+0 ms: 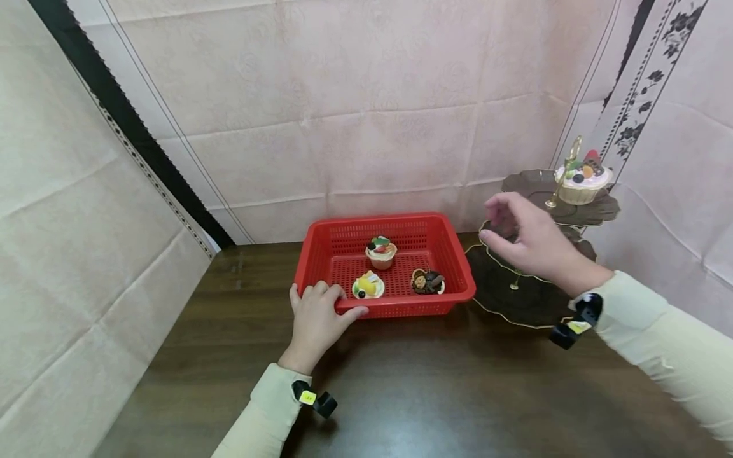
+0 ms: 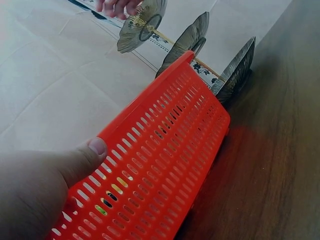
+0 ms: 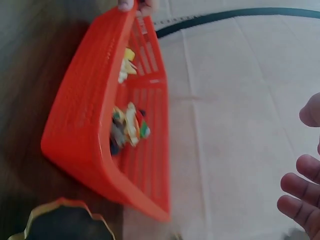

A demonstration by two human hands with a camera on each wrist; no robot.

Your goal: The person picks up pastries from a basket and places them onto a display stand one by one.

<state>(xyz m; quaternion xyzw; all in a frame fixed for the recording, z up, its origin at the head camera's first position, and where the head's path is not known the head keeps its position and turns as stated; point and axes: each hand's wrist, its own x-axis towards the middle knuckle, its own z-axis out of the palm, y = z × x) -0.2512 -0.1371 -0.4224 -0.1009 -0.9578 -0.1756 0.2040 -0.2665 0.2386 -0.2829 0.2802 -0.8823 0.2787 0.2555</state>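
Note:
My left hand (image 1: 317, 321) grips the near-left rim of a red plastic basket (image 1: 395, 310), its thumb (image 2: 90, 155) over the rim in the left wrist view. Inside the basket sit a cupcake with berries and a green leaf (image 1: 381, 253), a cupcake with yellow fruit (image 1: 368, 286), and a chocolate-topped cupcake (image 1: 427, 282). My right hand (image 1: 529, 242) hovers between the basket and a tiered stand, fingers loosely bent and apart, holding nothing. A fruit-topped cupcake (image 1: 581, 181) stands on the top tier (image 1: 532, 181) of that stand, beside its gold handle.
The stand's lower tiers (image 1: 509, 305) have scalloped gold edges and sit close to the basket's right side; my right arm partly covers them. Pale cloth (image 1: 366, 127) hangs behind and at both sides of the dark wooden table (image 1: 395, 394).

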